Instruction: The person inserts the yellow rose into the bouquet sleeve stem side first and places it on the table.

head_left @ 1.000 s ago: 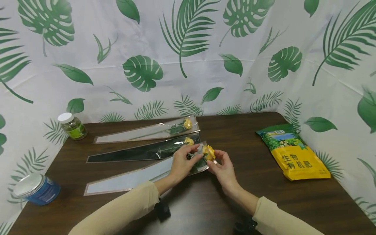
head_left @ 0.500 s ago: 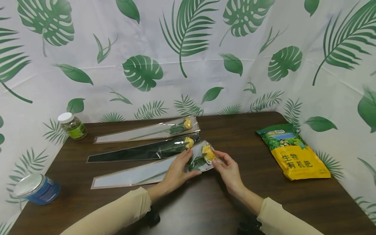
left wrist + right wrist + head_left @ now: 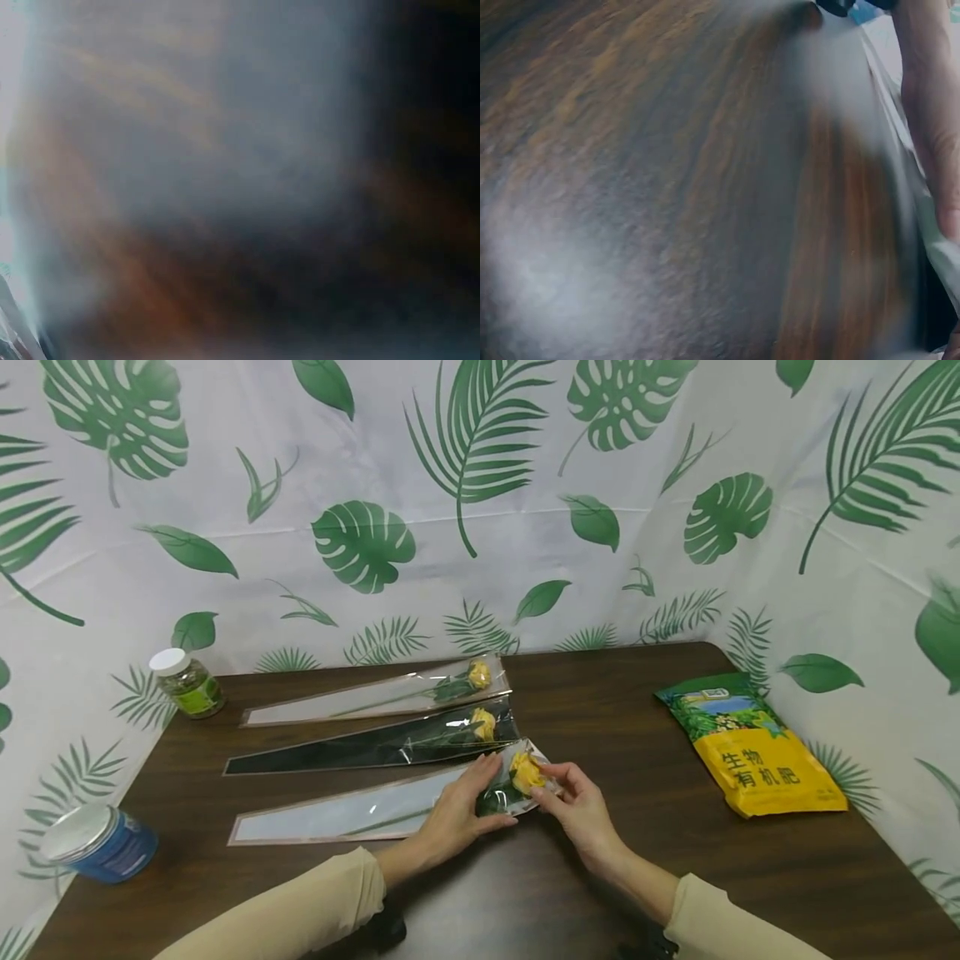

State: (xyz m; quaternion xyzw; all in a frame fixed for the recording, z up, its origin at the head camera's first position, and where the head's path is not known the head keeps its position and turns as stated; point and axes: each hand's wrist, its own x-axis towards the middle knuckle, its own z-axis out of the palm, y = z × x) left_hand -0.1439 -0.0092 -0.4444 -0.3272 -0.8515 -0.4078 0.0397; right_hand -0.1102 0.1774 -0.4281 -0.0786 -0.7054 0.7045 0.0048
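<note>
A yellow rose [image 3: 527, 772] with green leaves lies inside a long tapered sleeve [image 3: 292, 822], clear on top with a pale backing. My left hand [image 3: 452, 817] rests on this sleeve below the bloom, fingers extended and thumb spread. At the bloom's right side my right hand [image 3: 588, 820] pinches the sleeve's wide end between thumb and forefinger. Blurred brown table surface fills most of the left wrist view. In the right wrist view, part of a hand [image 3: 934, 112] shows along the right edge beside the sleeve; its fingers are mostly out of sight.
Behind lie two more sleeved yellow roses, one in a black sleeve [image 3: 315, 758] and one in a pale sleeve [image 3: 300, 708]. A white-lidded jar [image 3: 187, 685] and a blue tin [image 3: 112, 847] stand left. A yellow-green fertilizer bag [image 3: 753, 747] lies right on the brown table [image 3: 637, 710].
My left hand has come off the bloom and flattened onto the sleeve. The sleeve's flower end has shifted slightly toward me. My right hand stays at the bloom's right side.
</note>
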